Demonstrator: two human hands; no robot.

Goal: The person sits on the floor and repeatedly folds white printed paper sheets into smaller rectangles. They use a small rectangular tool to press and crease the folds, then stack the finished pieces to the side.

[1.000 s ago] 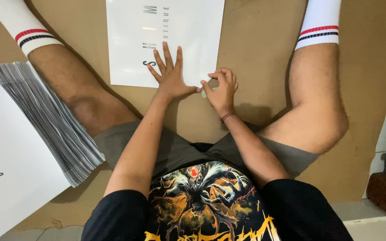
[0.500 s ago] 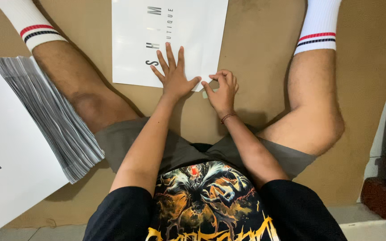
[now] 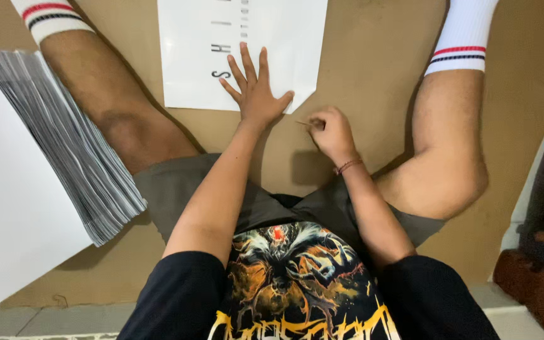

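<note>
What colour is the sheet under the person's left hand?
White with dark lettering; the sheet lies on brown cardboard under the left hand, seen in the head view.

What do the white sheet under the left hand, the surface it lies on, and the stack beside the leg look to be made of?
White sheet: probably glossy plastic film or coated paper, since it shows a soft sheen; the left hand presses it flat. Surface: matte brown, likely cardboard or kraft board. Stack: many thin white sheets with grey layered edges, apparently the same stock. The right hand pinches a thin strip, material unclear.

Brown cardboard sheet (image 3: 373, 56) over pale floor tiles (image 3: 45, 315), dark carved wooden furniture (image 3: 543, 277) beside
</note>
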